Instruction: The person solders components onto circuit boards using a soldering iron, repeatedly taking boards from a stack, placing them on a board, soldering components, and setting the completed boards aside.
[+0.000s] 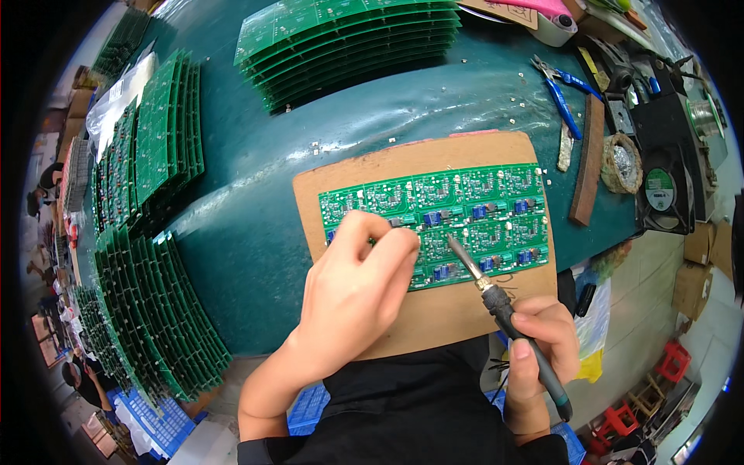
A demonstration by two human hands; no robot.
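Soldering iron [501, 305] over green board [459, 203]

Circuit board [487, 232] mid-frame looks pretty glossy, and the brown sheet [438, 319] under it is like matt card. Soldering iron [505, 312]: metal shaft, dull black plasticky handle. Table cover's [256, 182] shiny, wrinkly plastic; the bar [589, 161] upper right seems rough wood.

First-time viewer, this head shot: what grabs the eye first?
Probably the green circuit panel with its blue parts, on a brown sheet at centre, the soldering iron in the right hand pointing at it and the left hand over its left part. Next, the tall stack of green boards at the top, then the blue-handled cutters at upper right.
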